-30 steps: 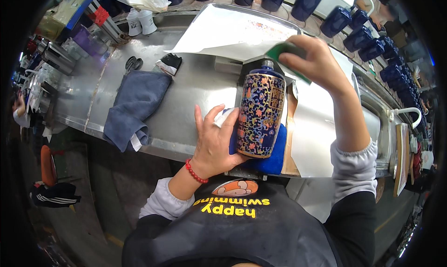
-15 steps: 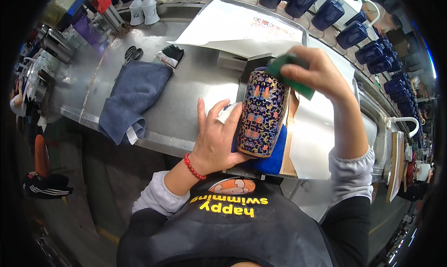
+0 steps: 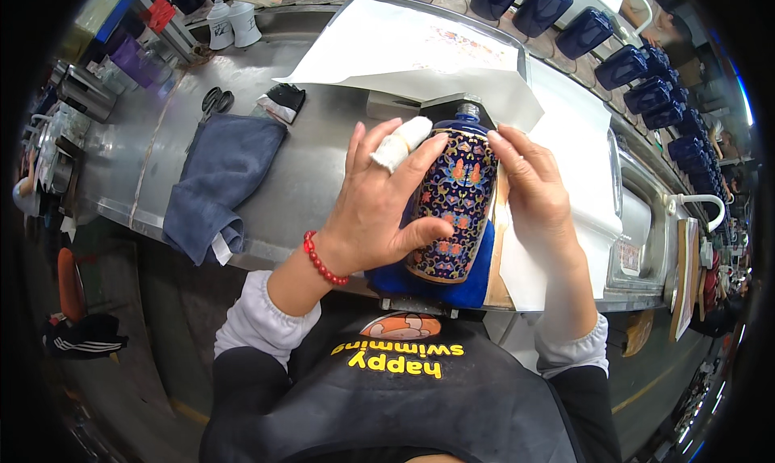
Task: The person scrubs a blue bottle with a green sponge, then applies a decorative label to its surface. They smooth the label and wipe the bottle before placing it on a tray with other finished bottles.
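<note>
A dark blue bottle (image 3: 467, 180) with a short neck and a colourful floral pattern lies tilted in front of me, its neck away from me. Beneath its near end is a bright blue cloth (image 3: 478, 279). My left hand (image 3: 367, 192) rests along its left side, fingers spread, index fingertip at the upper edge and thumb over the patterned face. One finger wears a white wrap (image 3: 401, 143). Against the upper right edge, my right hand (image 3: 534, 184) touches the bottle with its fingertips, fingers stretched out.
A grey-blue towel (image 3: 224, 176), black scissors (image 3: 216, 101) and a black-and-white cloth (image 3: 282, 104) lie on the metal table (image 3: 327, 128). White sheets (image 3: 395, 43) lie beyond the bottle. Dark blue bottles (image 3: 583, 33) line the far shelf; a sink (image 3: 638, 257) is at right.
My right hand has come down to the bottle's upper right edge, and the green pad it held is out of sight. My left hand moved up, its thumb now across the bottle's face.
</note>
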The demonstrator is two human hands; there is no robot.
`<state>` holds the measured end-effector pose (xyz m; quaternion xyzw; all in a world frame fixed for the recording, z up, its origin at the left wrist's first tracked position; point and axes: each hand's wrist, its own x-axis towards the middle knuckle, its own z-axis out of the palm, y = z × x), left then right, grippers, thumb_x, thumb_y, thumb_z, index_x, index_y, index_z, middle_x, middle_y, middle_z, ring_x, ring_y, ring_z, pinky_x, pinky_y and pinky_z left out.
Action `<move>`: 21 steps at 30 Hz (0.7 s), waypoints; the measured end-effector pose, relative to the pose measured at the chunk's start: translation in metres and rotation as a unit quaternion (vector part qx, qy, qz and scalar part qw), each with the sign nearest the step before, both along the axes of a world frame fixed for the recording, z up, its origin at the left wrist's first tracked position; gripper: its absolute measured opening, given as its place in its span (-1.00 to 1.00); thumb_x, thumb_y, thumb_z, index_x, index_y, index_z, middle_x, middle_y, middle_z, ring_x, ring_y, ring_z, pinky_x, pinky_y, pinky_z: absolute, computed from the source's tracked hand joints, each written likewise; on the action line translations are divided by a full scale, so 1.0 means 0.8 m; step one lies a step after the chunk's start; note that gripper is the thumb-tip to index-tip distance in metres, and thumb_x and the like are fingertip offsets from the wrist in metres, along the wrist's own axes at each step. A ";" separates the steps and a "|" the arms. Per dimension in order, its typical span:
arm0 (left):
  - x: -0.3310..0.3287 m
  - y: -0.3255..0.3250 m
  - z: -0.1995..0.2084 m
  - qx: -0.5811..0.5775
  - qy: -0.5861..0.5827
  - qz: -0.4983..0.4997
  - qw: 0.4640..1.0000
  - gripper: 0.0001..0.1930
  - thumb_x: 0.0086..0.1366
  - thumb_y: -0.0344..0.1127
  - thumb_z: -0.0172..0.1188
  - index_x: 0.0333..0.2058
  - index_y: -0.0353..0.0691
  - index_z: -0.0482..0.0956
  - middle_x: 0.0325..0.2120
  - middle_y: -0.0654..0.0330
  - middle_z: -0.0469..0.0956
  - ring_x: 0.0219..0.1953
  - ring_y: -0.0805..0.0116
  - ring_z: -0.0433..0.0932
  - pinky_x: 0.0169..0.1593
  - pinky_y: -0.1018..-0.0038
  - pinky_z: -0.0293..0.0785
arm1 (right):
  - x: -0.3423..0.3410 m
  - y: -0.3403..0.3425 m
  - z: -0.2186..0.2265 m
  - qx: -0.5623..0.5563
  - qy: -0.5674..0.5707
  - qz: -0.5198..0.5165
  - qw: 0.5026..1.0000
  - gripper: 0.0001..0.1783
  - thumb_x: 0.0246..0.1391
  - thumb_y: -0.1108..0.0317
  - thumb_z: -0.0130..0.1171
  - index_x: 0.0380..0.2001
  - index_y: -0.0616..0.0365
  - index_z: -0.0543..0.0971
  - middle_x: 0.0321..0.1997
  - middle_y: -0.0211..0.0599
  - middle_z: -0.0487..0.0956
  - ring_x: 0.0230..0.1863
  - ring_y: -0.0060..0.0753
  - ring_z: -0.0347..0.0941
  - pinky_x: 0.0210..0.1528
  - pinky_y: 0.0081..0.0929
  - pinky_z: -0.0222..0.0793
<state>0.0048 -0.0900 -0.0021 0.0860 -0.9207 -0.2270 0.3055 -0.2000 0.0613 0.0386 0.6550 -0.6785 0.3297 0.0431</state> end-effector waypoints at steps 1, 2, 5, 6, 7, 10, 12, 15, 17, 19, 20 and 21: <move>-0.006 -0.003 0.002 -0.009 0.003 -0.006 1.000 -0.04 0.29 0.54 -0.11 0.34 -0.20 0.33 0.25 -0.13 0.37 0.35 -0.21 0.21 0.44 -0.16 -0.18 | 0.003 -0.001 -0.005 0.006 0.025 -0.003 1.000 -0.28 -0.11 0.82 0.10 0.19 0.11 0.56 0.20 0.01 0.51 0.16 0.05 0.45 0.21 -0.20 0.43; -0.011 -0.003 0.004 -0.007 0.014 0.000 1.000 -0.09 0.30 0.51 -0.07 0.32 -0.16 0.37 0.24 -0.12 0.38 0.33 -0.20 0.23 0.43 -0.15 -0.14 | 0.005 -0.002 -0.006 0.009 0.034 -0.006 0.999 -0.28 -0.11 0.82 0.11 0.19 0.10 0.57 0.20 0.01 0.51 0.16 0.05 0.45 0.21 -0.19 0.43; -0.022 -0.003 0.009 -0.004 0.025 -0.003 1.000 -0.13 0.30 0.47 0.01 0.30 -0.16 0.39 0.21 -0.10 0.40 0.31 -0.16 0.27 0.43 -0.16 -0.11 | 0.005 -0.004 -0.003 0.015 0.045 -0.008 0.999 -0.28 -0.11 0.81 0.13 0.18 0.08 0.58 0.18 0.01 0.51 0.15 0.07 0.44 0.20 -0.17 0.43; -0.023 -0.003 0.011 -0.005 0.022 -0.002 1.000 -0.14 0.29 0.46 0.03 0.30 -0.15 0.40 0.20 -0.09 0.40 0.30 -0.15 0.28 0.42 -0.17 -0.10 | 0.004 -0.005 -0.002 0.013 0.038 -0.005 0.999 -0.29 -0.11 0.80 0.14 0.17 0.07 0.58 0.18 0.01 0.51 0.15 0.07 0.44 0.20 -0.17 0.43; -0.024 -0.003 0.011 -0.006 0.020 0.000 1.000 -0.14 0.29 0.45 0.04 0.29 -0.14 0.41 0.19 -0.09 0.41 0.30 -0.13 0.30 0.42 -0.17 -0.08 | 0.004 -0.005 0.000 0.012 0.032 -0.001 0.999 -0.29 -0.11 0.79 0.14 0.17 0.06 0.59 0.17 0.01 0.51 0.15 0.07 0.44 0.19 -0.17 0.43; -0.024 -0.006 0.011 -0.002 0.021 -0.001 1.000 -0.16 0.28 0.44 0.07 0.29 -0.12 0.42 0.19 -0.08 0.42 0.27 -0.10 0.34 0.41 -0.19 -0.07 | 0.004 -0.005 0.001 0.013 0.003 -0.020 1.000 -0.29 -0.12 0.78 0.16 0.16 0.03 0.60 0.16 0.01 0.50 0.14 0.09 0.44 0.18 -0.16 0.44; -0.025 -0.007 0.010 -0.002 0.023 -0.004 1.000 -0.16 0.28 0.44 0.07 0.29 -0.12 0.42 0.19 -0.08 0.42 0.27 -0.10 0.35 0.41 -0.19 -0.07 | 0.004 -0.005 -0.001 0.015 0.004 -0.017 1.000 -0.28 -0.13 0.80 0.14 0.15 0.02 0.60 0.15 0.01 0.50 0.14 0.09 0.44 0.18 -0.16 0.44; -0.028 -0.007 0.008 -0.008 0.025 -0.005 1.000 -0.17 0.29 0.43 0.08 0.29 -0.11 0.42 0.19 -0.08 0.41 0.27 -0.09 0.36 0.42 -0.19 -0.08 | 0.004 -0.005 -0.003 0.013 0.009 -0.009 1.000 -0.27 -0.14 0.81 0.13 0.15 0.01 0.61 0.16 0.00 0.49 0.15 0.08 0.43 0.17 -0.16 0.44; -0.030 -0.007 0.007 -0.011 0.027 -0.006 1.000 -0.17 0.29 0.42 0.08 0.29 -0.11 0.42 0.20 -0.08 0.42 0.27 -0.09 0.36 0.42 -0.18 -0.08 | 0.003 -0.005 -0.003 0.013 0.007 -0.004 1.000 -0.27 -0.14 0.81 0.13 0.15 0.01 0.61 0.16 -0.01 0.49 0.15 0.07 0.43 0.16 -0.15 0.44; -0.030 -0.007 0.007 -0.006 0.028 -0.007 1.000 -0.18 0.30 0.41 0.08 0.29 -0.11 0.43 0.19 -0.09 0.43 0.27 -0.08 0.37 0.42 -0.18 -0.08 | 0.002 -0.006 -0.002 0.014 0.001 0.000 1.000 -0.27 -0.14 0.81 0.14 0.14 0.01 0.61 0.16 -0.01 0.49 0.15 0.07 0.43 0.16 -0.15 0.44; -0.030 -0.007 0.007 -0.003 0.029 -0.007 1.000 -0.19 0.30 0.40 0.09 0.29 -0.11 0.43 0.19 -0.09 0.43 0.27 -0.07 0.37 0.43 -0.18 -0.08 | 0.002 -0.006 -0.002 0.010 -0.002 -0.003 1.000 -0.27 -0.15 0.81 0.14 0.14 0.01 0.61 0.16 -0.01 0.49 0.15 0.07 0.43 0.16 -0.15 0.44; -0.030 -0.007 0.007 0.009 0.031 -0.008 0.999 -0.20 0.30 0.39 0.10 0.29 -0.11 0.43 0.19 -0.09 0.43 0.27 -0.07 0.38 0.43 -0.18 -0.08 | 0.003 -0.006 -0.002 0.006 -0.006 -0.007 1.000 -0.27 -0.15 0.81 0.14 0.14 0.01 0.61 0.16 -0.01 0.49 0.15 0.08 0.43 0.16 -0.15 0.44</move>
